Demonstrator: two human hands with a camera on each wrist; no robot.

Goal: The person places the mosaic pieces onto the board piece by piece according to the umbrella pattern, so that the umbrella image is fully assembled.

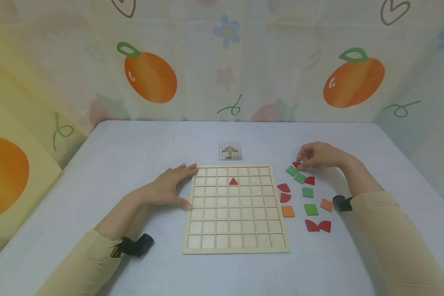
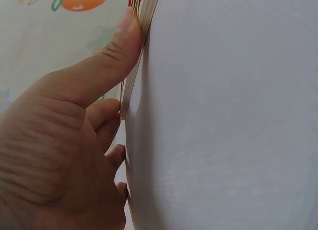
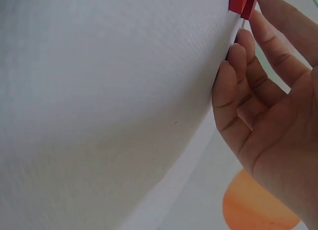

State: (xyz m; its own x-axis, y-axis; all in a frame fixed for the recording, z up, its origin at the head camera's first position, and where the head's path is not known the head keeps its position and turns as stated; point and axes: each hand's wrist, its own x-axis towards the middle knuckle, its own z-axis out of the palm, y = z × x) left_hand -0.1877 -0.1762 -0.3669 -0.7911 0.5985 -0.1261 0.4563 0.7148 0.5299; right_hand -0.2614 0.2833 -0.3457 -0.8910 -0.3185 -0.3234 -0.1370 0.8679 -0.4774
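A pale wooden grid board (image 1: 237, 216) lies flat, with one red triangle tile (image 1: 233, 181) in a cell of its second row. My left hand (image 1: 166, 187) rests at the board's left side, fingers spread; in the left wrist view its thumb (image 2: 124, 38) touches the board's edge (image 2: 133, 86). Right of the board, my right hand (image 1: 322, 155) pinches a red rounded tile (image 1: 297, 164) by its fingertips, just above green square tiles (image 1: 292, 170). In the right wrist view, red tile surfaces (image 3: 239, 2) show at the thumb and index finger, partly hidden.
Beyond the board lies a small pattern card (image 1: 230, 151). Several red rounded tiles (image 1: 284, 188), green squares (image 1: 311, 209) and orange squares (image 1: 288, 211) are scattered at the board's right. Black wrist cameras (image 1: 136, 245) sit at both sleeves. A printed curtain (image 1: 266, 74) surrounds the white table (image 1: 151, 144).
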